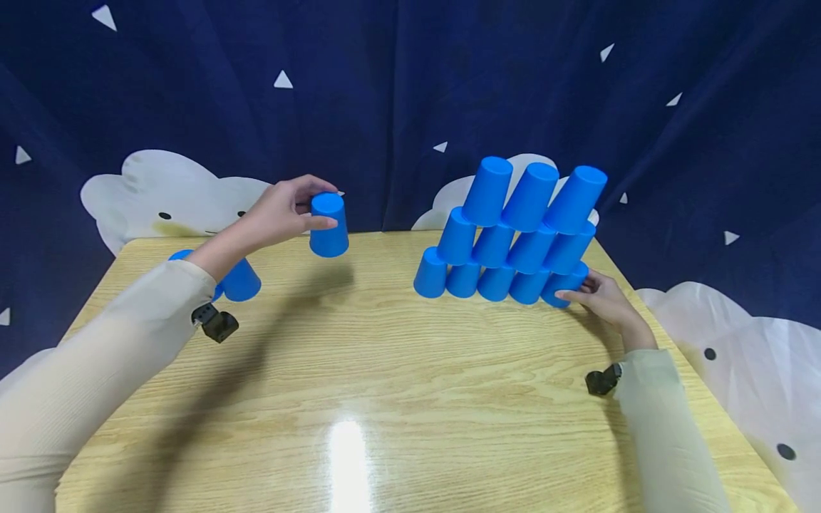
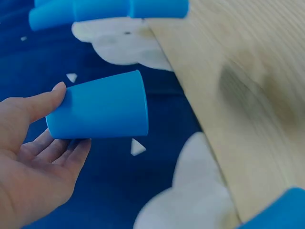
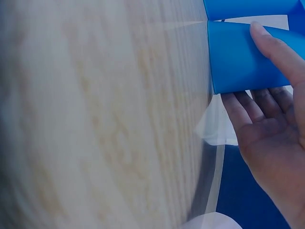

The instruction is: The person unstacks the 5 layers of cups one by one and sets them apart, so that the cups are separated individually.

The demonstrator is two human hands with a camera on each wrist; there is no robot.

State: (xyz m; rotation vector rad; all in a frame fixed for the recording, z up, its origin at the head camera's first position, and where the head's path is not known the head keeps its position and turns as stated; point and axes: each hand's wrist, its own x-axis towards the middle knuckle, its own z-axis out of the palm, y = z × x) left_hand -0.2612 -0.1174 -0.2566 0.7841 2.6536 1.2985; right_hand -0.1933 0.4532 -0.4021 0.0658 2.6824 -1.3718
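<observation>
My left hand point(image 1: 282, 212) holds a blue plastic cup point(image 1: 329, 239) upside down in the air, left of the stack. In the left wrist view, the thumb lies on one side of that cup point(image 2: 102, 107) and the fingers on the other, near its base. To the right stands a stack of upside-down blue cups point(image 1: 494, 246) in three rows, with three cups on top. My right hand point(image 1: 606, 303) grips the end cup point(image 1: 559, 283) of the bottom row. The right wrist view has the thumb on this cup point(image 3: 233, 62) and the fingers under its far side.
More blue cups point(image 1: 241, 282) stand at the table's left, partly hidden behind the left sleeve. The wooden table point(image 1: 410, 370) ends at the back against a dark blue curtain point(image 1: 359, 107) with white clouds. Black wrist cameras sit on both sleeves.
</observation>
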